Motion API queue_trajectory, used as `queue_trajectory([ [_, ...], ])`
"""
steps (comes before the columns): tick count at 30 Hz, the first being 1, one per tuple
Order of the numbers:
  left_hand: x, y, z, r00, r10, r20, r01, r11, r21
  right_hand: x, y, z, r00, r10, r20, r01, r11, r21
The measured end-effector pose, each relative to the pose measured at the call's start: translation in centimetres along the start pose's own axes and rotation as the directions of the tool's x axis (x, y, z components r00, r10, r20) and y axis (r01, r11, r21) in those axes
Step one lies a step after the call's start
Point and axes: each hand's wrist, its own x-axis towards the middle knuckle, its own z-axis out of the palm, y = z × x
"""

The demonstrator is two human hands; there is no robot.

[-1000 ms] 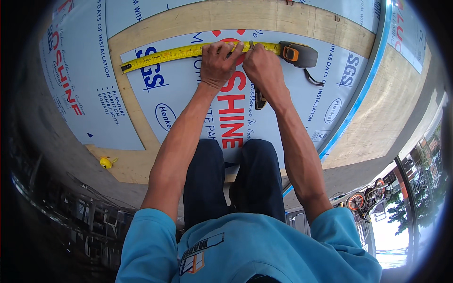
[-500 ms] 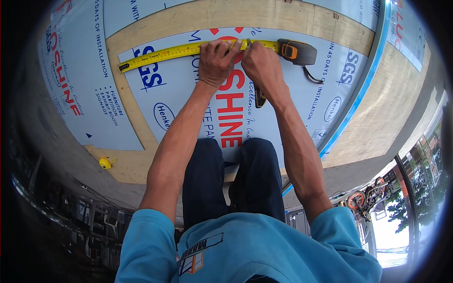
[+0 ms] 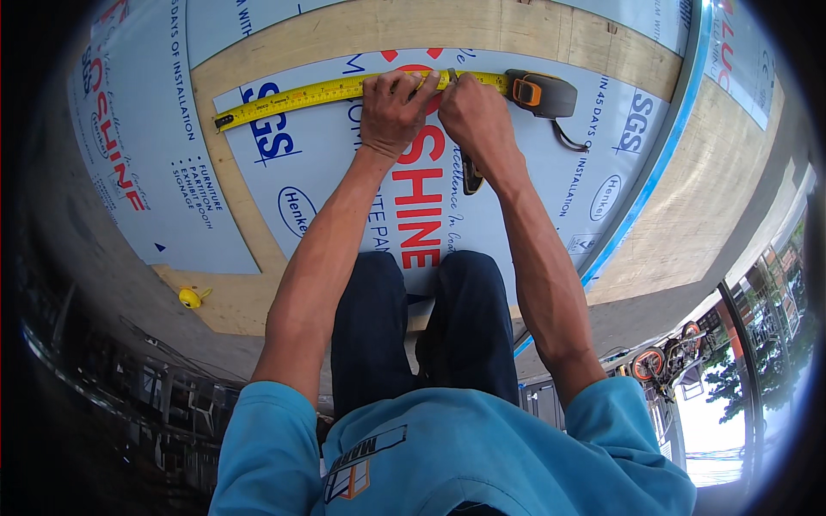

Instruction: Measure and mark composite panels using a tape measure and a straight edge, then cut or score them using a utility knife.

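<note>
A yellow tape measure blade (image 3: 288, 103) lies stretched across a blue-white film-covered panel (image 3: 331, 185), its hooked end at the panel's left edge. The black and orange tape case (image 3: 542, 93) rests at the right, its wrist strap hanging loose. My left hand (image 3: 391, 112) is closed over the blade, fingers curled and pressing it to the panel. Just right of it, my right hand (image 3: 476, 116) makes a fist around what looks like a utility knife (image 3: 471, 176). Its dark handle end sticks out below the palm, and a grey tip shows at the blade; the rest is hidden.
The panel lies on a plywood sheet (image 3: 361, 34), with another printed panel (image 3: 159, 172) to the left. A blue-edged strip (image 3: 641, 206) runs along the right. A small yellow object (image 3: 191, 297) sits at the lower left. My knees are at the panel's near edge.
Both hands stay at nearly the same place on the tape. The view has shifted very slightly; otherwise nothing has visibly moved.
</note>
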Motion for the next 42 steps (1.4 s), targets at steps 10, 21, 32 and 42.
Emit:
queue_trajectory([
  [10, -0.1, 0.0, 0.1, 1.000, -0.001, 0.009, 0.001, 1.000, -0.002, 0.0, 0.2, 0.2, 1.000, -0.016, -0.012, 0.016, 1.000, 0.001],
  [21, 0.1, 0.1, -0.1, 1.000, -0.014, 0.012, 0.014, 1.000, -0.021, 0.4, -1.3, -1.2, 0.997, 0.038, 0.071, -0.035, 0.998, -0.046],
  [32, 0.4, 0.1, -0.8, 0.999, -0.038, 0.036, 0.041, 0.995, -0.089, 1.7, -1.6, -0.6, 0.982, -0.024, 0.187, 0.066, 0.973, -0.222],
  [42, 0.3, 0.0, -1.0, 0.997, -0.056, 0.057, 0.062, 0.992, -0.108, 2.8, -2.4, -2.4, 0.919, -0.135, 0.370, 0.278, 0.888, -0.366],
])
